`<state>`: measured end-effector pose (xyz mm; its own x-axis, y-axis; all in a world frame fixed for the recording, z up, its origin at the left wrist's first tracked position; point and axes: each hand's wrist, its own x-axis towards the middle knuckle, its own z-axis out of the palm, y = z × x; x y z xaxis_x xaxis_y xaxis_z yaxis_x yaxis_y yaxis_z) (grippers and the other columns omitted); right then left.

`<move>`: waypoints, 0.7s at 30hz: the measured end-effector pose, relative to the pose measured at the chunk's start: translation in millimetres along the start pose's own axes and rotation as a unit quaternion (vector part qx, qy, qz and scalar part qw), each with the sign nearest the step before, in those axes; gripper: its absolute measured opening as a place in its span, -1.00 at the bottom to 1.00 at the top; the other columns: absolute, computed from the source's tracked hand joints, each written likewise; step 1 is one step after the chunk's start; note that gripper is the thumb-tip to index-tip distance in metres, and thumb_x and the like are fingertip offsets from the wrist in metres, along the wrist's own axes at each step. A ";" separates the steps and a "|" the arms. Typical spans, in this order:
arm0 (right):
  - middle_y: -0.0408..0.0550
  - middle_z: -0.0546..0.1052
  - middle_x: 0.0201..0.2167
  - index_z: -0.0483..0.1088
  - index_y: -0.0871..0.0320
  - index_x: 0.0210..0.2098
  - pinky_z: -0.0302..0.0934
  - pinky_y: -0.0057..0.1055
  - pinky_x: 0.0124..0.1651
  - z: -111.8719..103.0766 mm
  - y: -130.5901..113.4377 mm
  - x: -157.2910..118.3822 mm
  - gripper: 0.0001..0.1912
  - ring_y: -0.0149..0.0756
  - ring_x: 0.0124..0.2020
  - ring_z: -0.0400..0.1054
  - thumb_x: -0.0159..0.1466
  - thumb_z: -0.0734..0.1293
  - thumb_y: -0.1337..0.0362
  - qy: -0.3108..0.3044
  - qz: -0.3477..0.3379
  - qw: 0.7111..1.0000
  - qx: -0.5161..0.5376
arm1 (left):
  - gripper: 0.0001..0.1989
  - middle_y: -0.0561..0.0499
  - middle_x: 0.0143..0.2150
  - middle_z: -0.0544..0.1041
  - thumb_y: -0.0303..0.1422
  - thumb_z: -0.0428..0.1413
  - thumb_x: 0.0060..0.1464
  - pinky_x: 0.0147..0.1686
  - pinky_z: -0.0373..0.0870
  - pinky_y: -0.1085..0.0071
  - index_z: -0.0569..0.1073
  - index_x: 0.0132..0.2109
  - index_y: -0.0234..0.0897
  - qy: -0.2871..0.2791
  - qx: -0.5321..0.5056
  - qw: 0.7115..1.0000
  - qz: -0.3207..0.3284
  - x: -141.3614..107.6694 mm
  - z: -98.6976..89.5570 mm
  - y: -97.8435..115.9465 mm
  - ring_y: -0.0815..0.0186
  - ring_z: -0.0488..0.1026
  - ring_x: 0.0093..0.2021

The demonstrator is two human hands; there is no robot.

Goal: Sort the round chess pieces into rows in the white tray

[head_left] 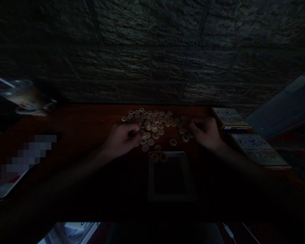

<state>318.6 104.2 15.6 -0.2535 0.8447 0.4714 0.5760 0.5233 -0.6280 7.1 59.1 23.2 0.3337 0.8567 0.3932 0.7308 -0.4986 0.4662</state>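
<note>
A loose heap of round wooden Chinese chess pieces [154, 129] lies on the table, some showing red or black characters and others blank sides. My left hand [123, 137] is at the heap's left side, its fingers curled in a pinch. At the right side my right hand [204, 132] is also closed, fingertips down among the outer pieces. Whatever either hand pinches is hidden in the dark. Nearer to me is an open shallow box [150, 183]. In its far left corner lie a red-marked piece [154, 157] and a dark-marked piece [163, 157], side by side.
Two flat printed boxes [230, 117] [256, 147] lie beyond my right forearm. A plastic cup with a straw [25, 96] stands at the far left. A pale-edged flat object [5, 193], partly blurred out, is at the left. A stone-block wall [152, 64] borders the table's back edge.
</note>
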 end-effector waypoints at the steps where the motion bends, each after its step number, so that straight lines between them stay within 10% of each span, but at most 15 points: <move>1: -0.18 0.31 -0.70 0.30 0.15 -0.64 -0.04 -0.44 -0.55 0.0 0.1 0.0 -0.62 -0.43 -0.64 0.17 0.29 0.25 0.22 0.000 0.001 1.000 -0.004 | -0.69 0.13 -0.59 0.38 -0.34 0.05 0.22 -0.52 0.16 0.50 0.39 -0.50 -0.29 -0.001 -0.002 1.000 0.001 -0.3 0.0 0.1 0.45 0.30 -0.56; 21: -0.17 0.32 -0.68 0.31 0.15 -0.63 -0.04 -0.44 -0.54 2.0 -1.1 -0.8 -0.62 -0.44 -0.63 0.15 0.30 0.25 0.19 -0.015 0.012 0.999 0.031 | -0.66 0.13 -0.57 0.44 -0.26 0.04 0.28 -0.50 0.17 0.48 0.46 -0.45 -0.28 -0.036 -0.004 0.999 -0.018 0.0 -0.7 5.2 0.43 0.36 -0.54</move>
<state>316.7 103.2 14.6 -0.2650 0.8593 0.4375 0.5327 0.5086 -0.6764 10.4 56.4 26.2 0.3491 0.8815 0.3179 0.7383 -0.4677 0.4860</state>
